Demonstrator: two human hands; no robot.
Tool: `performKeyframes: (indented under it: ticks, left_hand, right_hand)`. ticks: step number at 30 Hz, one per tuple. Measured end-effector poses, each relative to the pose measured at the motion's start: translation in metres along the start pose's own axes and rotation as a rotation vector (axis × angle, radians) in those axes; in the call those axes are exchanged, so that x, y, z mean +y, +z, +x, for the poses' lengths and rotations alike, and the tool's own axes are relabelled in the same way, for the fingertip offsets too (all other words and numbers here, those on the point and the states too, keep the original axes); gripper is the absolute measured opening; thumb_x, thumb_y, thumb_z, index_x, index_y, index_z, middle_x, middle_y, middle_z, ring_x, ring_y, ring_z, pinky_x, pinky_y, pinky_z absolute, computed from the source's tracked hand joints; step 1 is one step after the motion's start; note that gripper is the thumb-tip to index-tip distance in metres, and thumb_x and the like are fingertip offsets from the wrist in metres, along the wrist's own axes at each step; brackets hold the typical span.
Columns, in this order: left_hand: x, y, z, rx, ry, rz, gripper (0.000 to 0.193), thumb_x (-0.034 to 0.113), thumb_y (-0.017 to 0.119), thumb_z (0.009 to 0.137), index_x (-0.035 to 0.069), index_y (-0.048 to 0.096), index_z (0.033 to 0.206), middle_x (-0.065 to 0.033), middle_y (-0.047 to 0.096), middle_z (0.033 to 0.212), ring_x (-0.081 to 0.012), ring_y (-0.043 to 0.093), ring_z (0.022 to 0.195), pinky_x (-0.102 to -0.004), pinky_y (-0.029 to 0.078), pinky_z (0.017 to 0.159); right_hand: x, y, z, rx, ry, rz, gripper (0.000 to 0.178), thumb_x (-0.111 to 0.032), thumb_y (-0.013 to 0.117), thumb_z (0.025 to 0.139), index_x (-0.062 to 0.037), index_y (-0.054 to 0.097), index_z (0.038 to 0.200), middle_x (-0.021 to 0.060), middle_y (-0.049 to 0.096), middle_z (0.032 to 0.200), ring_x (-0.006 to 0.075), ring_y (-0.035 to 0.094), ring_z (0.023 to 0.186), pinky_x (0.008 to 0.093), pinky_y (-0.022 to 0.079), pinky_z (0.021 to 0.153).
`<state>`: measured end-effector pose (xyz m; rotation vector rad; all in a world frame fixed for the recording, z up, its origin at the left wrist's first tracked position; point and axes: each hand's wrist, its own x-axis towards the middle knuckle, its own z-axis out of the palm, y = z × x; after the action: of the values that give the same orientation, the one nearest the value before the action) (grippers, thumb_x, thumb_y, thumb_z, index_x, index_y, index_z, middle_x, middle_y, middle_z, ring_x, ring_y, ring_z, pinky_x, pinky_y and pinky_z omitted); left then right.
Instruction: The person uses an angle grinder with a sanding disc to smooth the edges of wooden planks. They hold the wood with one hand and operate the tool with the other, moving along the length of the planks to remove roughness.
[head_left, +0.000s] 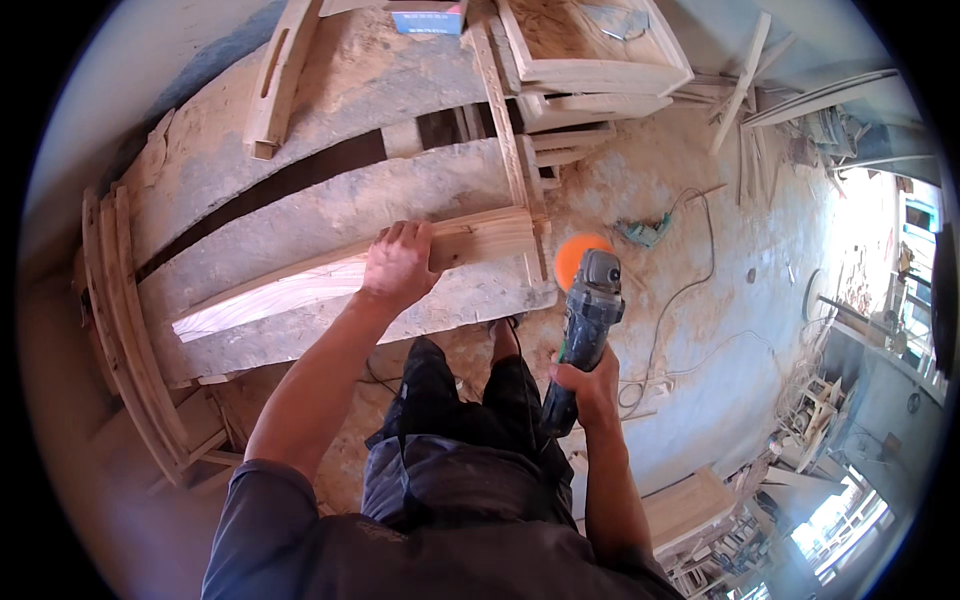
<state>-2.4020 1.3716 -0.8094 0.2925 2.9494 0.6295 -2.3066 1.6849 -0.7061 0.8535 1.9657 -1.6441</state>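
Observation:
My left hand [402, 262] is closed over the top edge of a long wooden board [290, 290] that lies on the dusty workbench [340, 195]. Its fingers reach over the far side and the thumb stays on the near side. My right hand [588, 385] is wrapped round the body of a dark angle grinder [592, 315] with a grey head. An orange disc [580, 258] sits at the grinder's far end, blurred at its rim. The grinder is held off the bench's right end, apart from the board.
Wooden frame pieces [130, 320] stand at the bench's left end. A slotted wooden piece [275, 85] and a small box [427, 16] lie at the back. Stacked wooden drawers [600, 75] stand at the far right. A green tool [645, 231] with a cable [710, 265] lies on the floor.

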Motion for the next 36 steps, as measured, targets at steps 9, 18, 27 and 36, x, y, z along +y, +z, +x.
performKeyframes:
  ticks: [9, 18, 27, 36]
  left_hand:
    - [0.008, 0.026, -0.008, 0.19, 0.071, 0.076, 0.073, 0.022, 0.092, 0.065, 0.002, 0.059, 0.127, -0.0179, 0.067, 0.129, -0.0382, 0.064, 0.12, -0.0497, 0.051, 0.104]
    - [0.015, 0.031, -0.012, 0.218, 0.062, 0.124, 0.072, 0.014, 0.088, 0.064, 0.002, 0.059, 0.129, -0.0189, 0.065, 0.135, -0.0394, 0.063, 0.124, -0.0505, 0.05, 0.107]
    - [0.02, 0.026, -0.012, 0.331, 0.083, 0.14, 0.048, 0.0, 0.071, 0.071, 0.0, 0.066, 0.118, -0.0185, 0.07, 0.128, -0.039, 0.066, 0.119, -0.0496, 0.053, 0.104]
    - [0.019, 0.032, -0.016, 0.333, 0.088, 0.166, 0.056, 0.005, 0.075, 0.071, 0.001, 0.063, 0.126, -0.0177, 0.067, 0.134, -0.0381, 0.063, 0.126, -0.052, 0.05, 0.11]
  right_hand:
    - [-0.02, -0.019, 0.032, -0.093, -0.042, -0.124, 0.047, -0.015, 0.083, 0.068, -0.0009, 0.066, 0.11, 0.0073, 0.07, 0.093, 0.0181, 0.067, 0.081, 0.0347, 0.055, 0.077]
    - [-0.033, -0.012, 0.053, -0.163, -0.024, -0.27, 0.05, -0.017, 0.082, 0.07, 0.0006, 0.064, 0.112, 0.011, 0.07, 0.09, 0.0236, 0.07, 0.082, 0.0397, 0.057, 0.078]
    - [-0.044, -0.01, 0.048, -0.171, 0.059, -0.112, 0.046, -0.014, 0.081, 0.07, 0.0011, 0.065, 0.11, 0.0103, 0.071, 0.09, 0.0228, 0.071, 0.081, 0.0398, 0.057, 0.076]
    - [-0.052, -0.002, 0.05, -0.156, 0.014, -0.277, 0.044, -0.009, 0.08, 0.07, 0.0001, 0.066, 0.111, 0.0086, 0.072, 0.094, 0.0197, 0.07, 0.082, 0.0365, 0.057, 0.076]
